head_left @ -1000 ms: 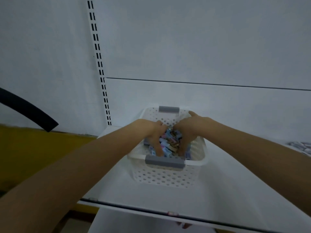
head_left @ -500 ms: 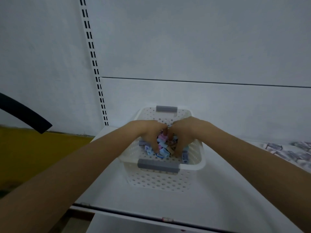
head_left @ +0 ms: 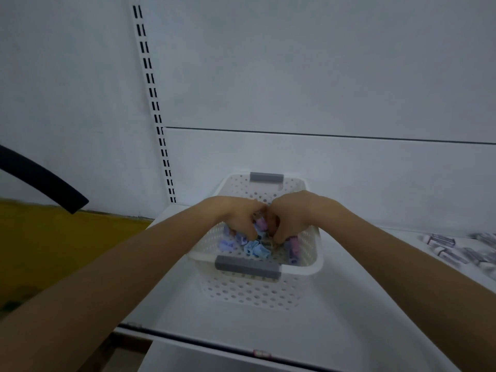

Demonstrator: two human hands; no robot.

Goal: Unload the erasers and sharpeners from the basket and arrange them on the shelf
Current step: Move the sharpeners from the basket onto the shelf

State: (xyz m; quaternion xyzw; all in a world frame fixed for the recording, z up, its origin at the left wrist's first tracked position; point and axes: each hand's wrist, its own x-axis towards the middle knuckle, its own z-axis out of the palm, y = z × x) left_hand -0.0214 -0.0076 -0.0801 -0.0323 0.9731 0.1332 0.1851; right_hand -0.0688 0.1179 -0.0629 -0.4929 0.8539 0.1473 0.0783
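Head view: the left hand (head_left: pixel 239 218) and the right hand (head_left: pixel 292 214) are inside the basket (head_left: pixel 249 294) on the shelf (head_left: pixel 268 327), each grip clenched on erasers and sharpeners (head_left: pixel 255 248). This seems to be the scooping step; next, the handfuls need lifting out and setting beside the basket.

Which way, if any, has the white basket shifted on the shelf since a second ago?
No. The basket keeps its offset from the slotted upright on the wall; only the left hand and right hand have closed together on the pieces inside.
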